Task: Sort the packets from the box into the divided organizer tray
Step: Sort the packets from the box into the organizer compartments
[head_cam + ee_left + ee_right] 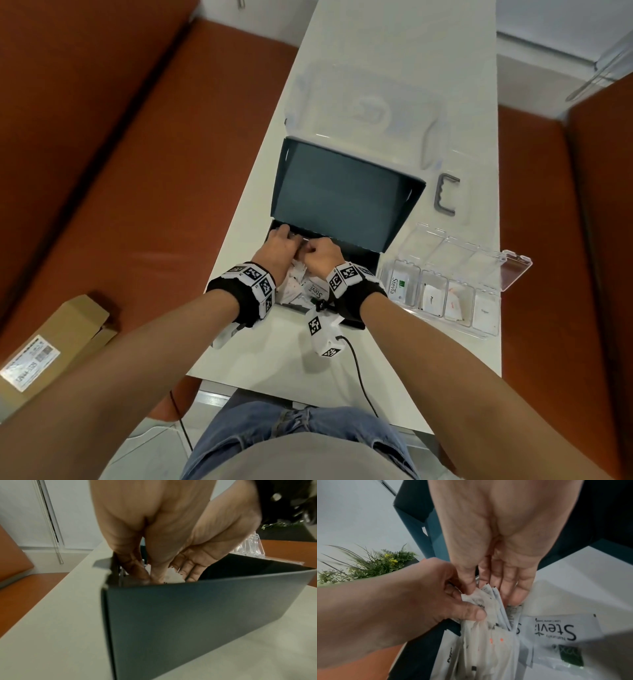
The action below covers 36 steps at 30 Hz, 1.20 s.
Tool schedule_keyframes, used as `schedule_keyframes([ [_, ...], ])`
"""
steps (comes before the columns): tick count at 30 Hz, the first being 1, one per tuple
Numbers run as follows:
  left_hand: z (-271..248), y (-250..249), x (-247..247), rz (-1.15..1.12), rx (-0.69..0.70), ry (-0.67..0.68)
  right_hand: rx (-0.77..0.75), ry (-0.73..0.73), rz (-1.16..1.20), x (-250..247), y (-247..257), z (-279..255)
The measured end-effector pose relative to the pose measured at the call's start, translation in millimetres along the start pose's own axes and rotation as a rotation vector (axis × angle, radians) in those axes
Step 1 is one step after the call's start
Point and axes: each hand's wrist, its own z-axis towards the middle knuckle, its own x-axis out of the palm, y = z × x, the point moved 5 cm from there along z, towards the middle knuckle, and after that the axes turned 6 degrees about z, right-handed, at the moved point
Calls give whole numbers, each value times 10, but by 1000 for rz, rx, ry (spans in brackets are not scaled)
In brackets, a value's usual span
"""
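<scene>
The dark box stands open on the white table, its lid tilted back. Both hands are inside it, over a heap of white packets. My left hand grips a bunch of packets, with the thumb pressed on top. My right hand pinches the upper ends of several packets between thumb and fingers. A Stevia packet lies flat beside them. To the right of the box sits the clear divided organizer tray, its near compartments holding a Stevia packet and other white packets. The box wall hides most of the heap in the left wrist view.
A large clear plastic container stands behind the box, and a grey handle lies to its right. A cardboard carton rests on the orange bench at left. A black cable crosses the near table edge.
</scene>
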Motion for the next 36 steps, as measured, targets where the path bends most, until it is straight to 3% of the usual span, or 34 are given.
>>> schedule_keyframes([
  [6,-57,-64,-62,152,51,-77,-72,92,-62,-44,-2,-59],
  [11,-144,-80,-154,79,49,-102,-116,151,-115,-207,-29,-133],
  [18,-208,-77,-315,-373,-33,-97,-171,11,-226,-501,-193,-209],
  [23,-277,-44,-461,-601,-164,-201,-207,-48,-217,-687,-209,-318],
  [26,-327,-73,-525,-972,-261,-222,-224,-70,-116,-841,-196,-412],
  [28,-350,-174,-549,-1365,-304,-170,-217,-74,-14,-962,-171,-486],
  [30,-374,-277,-590,-1588,-341,-141,-202,-70,131,-1089,-136,-585],
  [33,-386,-421,-637,-1695,-348,-121,-238,-44,333,-1281,-53,-757],
  [36,-380,-613,-709,-1654,-310,-64,-290,-42,486,-1475,12,-909],
])
